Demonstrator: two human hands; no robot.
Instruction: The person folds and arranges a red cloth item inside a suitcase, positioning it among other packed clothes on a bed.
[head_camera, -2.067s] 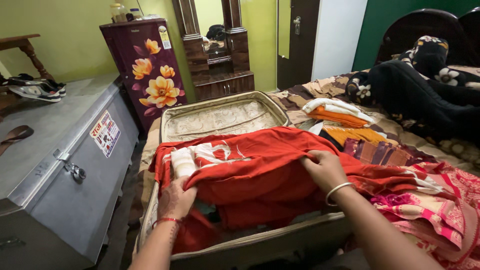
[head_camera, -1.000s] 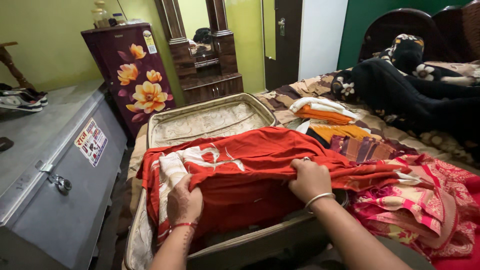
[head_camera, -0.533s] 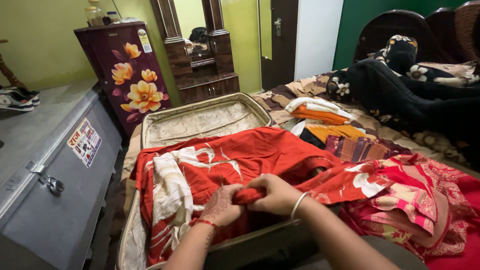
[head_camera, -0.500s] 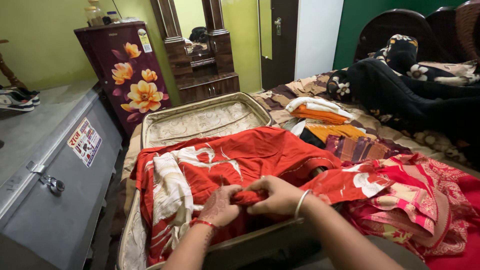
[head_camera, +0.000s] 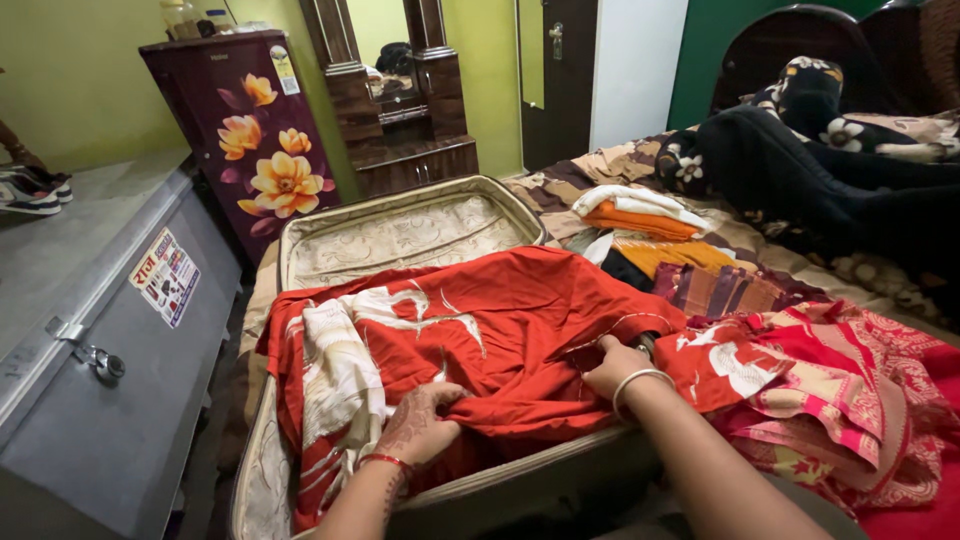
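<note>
A red cloth with a white print lies spread over an open suitcase on the bed. My left hand, with henna and a red bangle, grips a fold of the cloth near the suitcase's front edge. Further right, my right hand, wearing a silver bangle, pinches the same cloth at the suitcase's right side. The suitcase's beige patterned lid lies open at the back. What is under the cloth is hidden.
A pink and red patterned fabric lies at the right. Folded orange and white clothes sit behind. A dark floral blanket covers the bed's far side. A grey metal trunk stands left, a floral fridge behind it.
My hands, bunched together at the cloth's front half a second ago, have moved apart. The right hand has gone right, and the cloth lies flatter over the suitcase.
</note>
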